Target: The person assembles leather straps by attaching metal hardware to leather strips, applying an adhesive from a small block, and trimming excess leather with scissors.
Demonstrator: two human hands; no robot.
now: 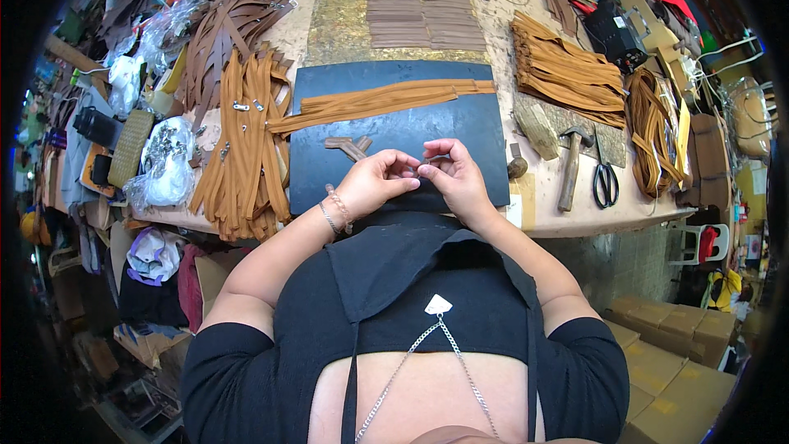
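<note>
My left hand (pixel 378 181) and my right hand (pixel 454 181) meet over the near part of a black board (pixel 329 164), fingers curled around something small that I cannot make out. Several short brown strips (pixel 345 144) lie on the board just beyond my left hand. Long tan zipper tapes (pixel 370 100) lie across the far part of the board, their left ends overlapping a pile of tapes with metal pulls (pixel 234 156).
A hammer (pixel 569 173), black scissors (pixel 606 185), a stone-like block (pixel 536 133) and tan bundles (pixel 567 66) sit right. Brown strips (pixel 214 37) and plastic bags (pixel 160 152) crowd the left. A mat (pixel 333 16) with dark strips lies beyond; boxes (pixel 674 321) stand low right.
</note>
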